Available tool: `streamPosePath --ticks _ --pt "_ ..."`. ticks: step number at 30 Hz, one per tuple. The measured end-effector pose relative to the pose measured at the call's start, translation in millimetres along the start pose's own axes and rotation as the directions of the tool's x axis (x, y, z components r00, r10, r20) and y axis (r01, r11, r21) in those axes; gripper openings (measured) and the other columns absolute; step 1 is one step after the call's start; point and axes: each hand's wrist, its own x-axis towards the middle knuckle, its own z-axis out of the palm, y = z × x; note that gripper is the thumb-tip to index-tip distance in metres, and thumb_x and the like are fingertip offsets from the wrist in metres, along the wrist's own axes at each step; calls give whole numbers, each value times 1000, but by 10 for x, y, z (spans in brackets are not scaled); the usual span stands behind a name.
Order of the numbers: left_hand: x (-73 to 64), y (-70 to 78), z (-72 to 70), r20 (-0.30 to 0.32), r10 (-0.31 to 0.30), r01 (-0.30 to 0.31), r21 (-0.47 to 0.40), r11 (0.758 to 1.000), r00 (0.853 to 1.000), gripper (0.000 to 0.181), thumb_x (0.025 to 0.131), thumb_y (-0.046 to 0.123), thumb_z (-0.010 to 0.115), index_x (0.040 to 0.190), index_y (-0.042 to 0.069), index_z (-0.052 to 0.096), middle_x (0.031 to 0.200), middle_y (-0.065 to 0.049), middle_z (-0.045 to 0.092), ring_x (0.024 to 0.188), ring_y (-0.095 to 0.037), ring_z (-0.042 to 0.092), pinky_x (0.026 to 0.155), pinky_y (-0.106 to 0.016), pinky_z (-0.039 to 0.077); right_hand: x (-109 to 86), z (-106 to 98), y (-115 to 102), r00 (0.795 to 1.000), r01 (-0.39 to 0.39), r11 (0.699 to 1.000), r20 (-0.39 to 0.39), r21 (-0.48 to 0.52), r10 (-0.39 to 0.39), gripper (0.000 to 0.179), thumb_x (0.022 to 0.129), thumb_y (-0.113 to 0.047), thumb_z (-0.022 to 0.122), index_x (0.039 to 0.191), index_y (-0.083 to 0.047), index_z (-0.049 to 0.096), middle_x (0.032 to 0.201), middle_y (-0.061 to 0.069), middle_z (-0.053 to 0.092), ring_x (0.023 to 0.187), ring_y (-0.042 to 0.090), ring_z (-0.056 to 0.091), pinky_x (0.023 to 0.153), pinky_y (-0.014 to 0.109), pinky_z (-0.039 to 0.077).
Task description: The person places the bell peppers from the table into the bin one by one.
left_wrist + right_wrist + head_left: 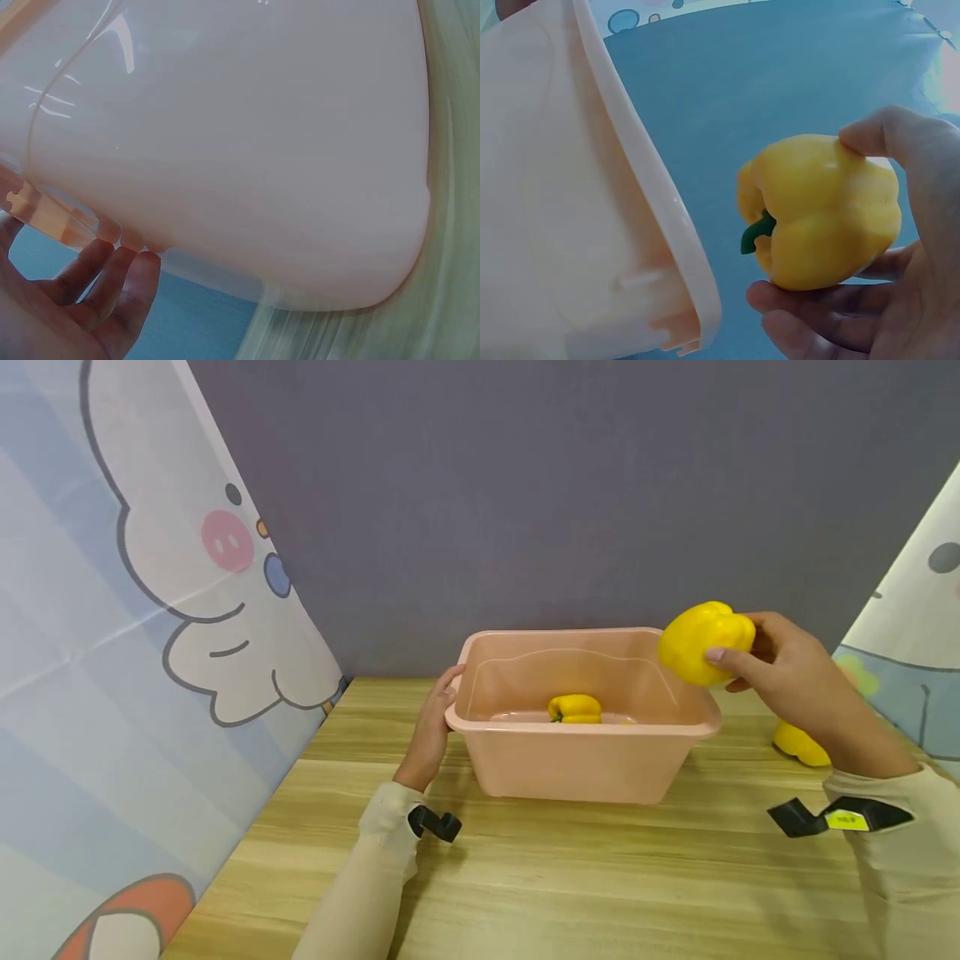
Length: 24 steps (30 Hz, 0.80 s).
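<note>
My right hand (798, 677) holds a yellow bell pepper (701, 643) between thumb and fingers, above the right rim of a pink plastic bin (577, 768). In the right wrist view the pepper (825, 210) shows its green stem, turned towards the bin (660, 195). My left hand (430, 731) grips the bin's left rim; in the left wrist view its fingertips (142, 274) touch the outer side under the rim. Inside the bin lies another yellow bell pepper (575, 708), with a sliver of yellow beside it, mostly hidden by the front wall.
On the wooden table (555, 877), right of the bin, sits a yellow bell pepper (801, 745), partly hidden behind my right forearm. A grey wall (525, 502) stands behind the bin. Cartoon-printed sheets hang at the left (150, 610) and right.
</note>
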Motion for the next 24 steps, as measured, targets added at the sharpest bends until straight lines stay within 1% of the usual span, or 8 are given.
streamPosePath --ticks 3,6,9,13,16,20,24 --pt "12 6 5 3 5 -5 2 1000 1000 50 107 34 32 151 14 43 91 -9 59 78 -29 57 69 -31 47 28 -16 -13 999 -11 1000 41 -6 11 57 101 -33 59 142 2 38 124 17 53 85 6 60 67 21 53" --pt "13 7 7 3 6 -6 3 1000 1000 50 107 34 33 151 12 43 86 -8 57 73 -21 55 66 -30 46 49 -51 -28 996 -35 999 87 6 34 57 103 -38 55 142 -2 37 122 15 54 87 13 63 70 23 54" --pt "13 -1 -3 3 14 -14 2 1000 1000 52 106 35 34 151 12 42 93 -8 59 77 -19 57 68 -30 47 82 -103 -36 990 -55 998 128 27 51 55 104 -41 52 143 -5 37 118 11 56 88 22 64 73 23 54" --pt "14 -26 -20 10 30 -30 9 1000 1000 53 105 40 35 152 14 41 110 -9 61 87 -20 60 73 -32 49 144 -157 -11 983 -57 997 175 52 47 51 105 -39 49 143 -7 38 114 7 60 89 25 65 76 24 54" --pt "12 -24 -19 15 32 -32 8 999 999 53 106 39 34 152 14 41 107 -10 61 84 -19 59 72 -32 48 190 -166 10 978 -58 995 204 85 39 48 106 -37 49 141 -7 39 113 6 62 89 26 66 77 26 55" --pt "11 -1 -8 7 14 -14 4 1000 1000 49 109 32 31 152 12 41 99 -12 59 78 -18 58 71 -30 47 240 -137 11 971 -65 993 236 95 41 48 105 -37 52 140 -7 40 115 9 61 92 27 65 78 28 56" --pt "11 62 9 8 -9 9 -7 1000 1000 48 109 22 27 153 7 38 104 -14 59 81 -19 58 72 -30 47 272 -113 -17 968 -56 995 249 86 33 45 104 -36 54 137 -7 42 116 11 61 94 29 65 79 28 55"
